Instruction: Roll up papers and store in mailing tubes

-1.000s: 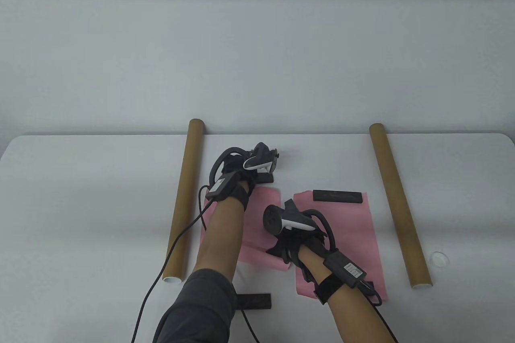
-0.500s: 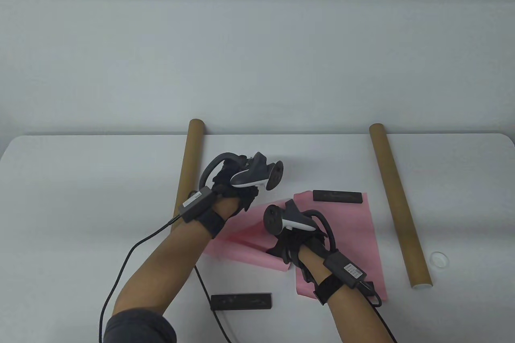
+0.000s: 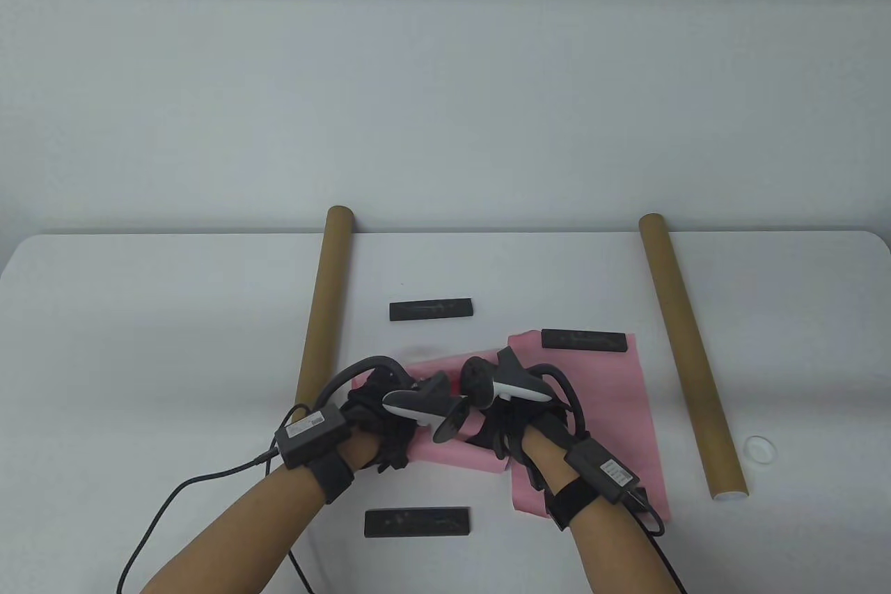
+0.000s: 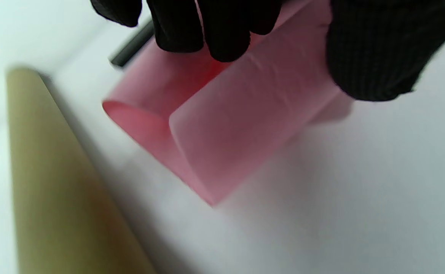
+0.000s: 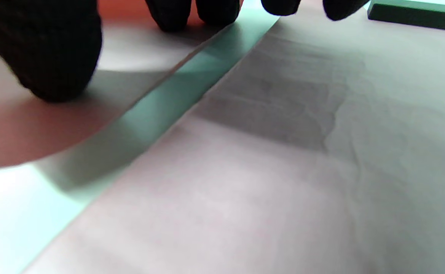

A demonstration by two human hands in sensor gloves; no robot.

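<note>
A pink paper sheet [image 3: 445, 451] is curled into a loose roll at the table's middle front. My left hand [image 3: 393, 437] and right hand [image 3: 498, 437] grip this roll side by side. In the left wrist view my fingers [image 4: 214, 34] and thumb wrap the roll's open end [image 4: 226, 125]. In the right wrist view my thumb [image 5: 43, 53] presses on the roll. A second pink sheet [image 3: 616, 399] lies flat to the right. Two brown mailing tubes lie on either side, the left tube [image 3: 321, 336] and the right tube [image 3: 686, 350].
Three black weight bars lie about: one [image 3: 431, 310] behind the roll, one [image 3: 416, 522] near the front edge, one [image 3: 585, 340] on the flat sheet's far edge. A white cap [image 3: 759, 448] sits right of the right tube. Cables trail from both wrists.
My left hand left the far black bar and came back to the roll beside my right hand. The sheet's far edge came free and curled towards me. The right hand stayed put.
</note>
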